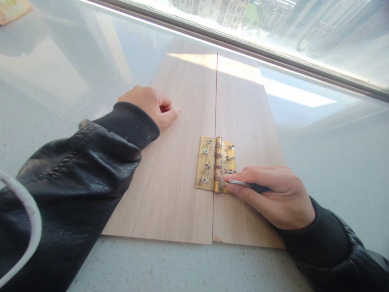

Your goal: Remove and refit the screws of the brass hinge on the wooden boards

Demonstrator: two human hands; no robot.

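A brass hinge [218,162] lies open across the seam between two pale wooden boards, the left board [170,182] and the right board [246,117]. Several cross-head screws stand up from both of its leaves, some of them tilted. My right hand [270,192] pinches a screwdriver [238,183] with a silver shaft and a dark handle. Its front end is at the lower part of the hinge's right leaf, where my fingertips partly hide a screw. Curled closed, with thumb against forefinger, my left hand [154,106] rests on the left board; nothing shows in it.
The boards lie on a speckled pale countertop [146,267]. A window frame [243,48] runs along the far side. A white cable [35,223] loops at the lower left, over the sleeve. A colourful item [13,10] is partly visible at the top left.
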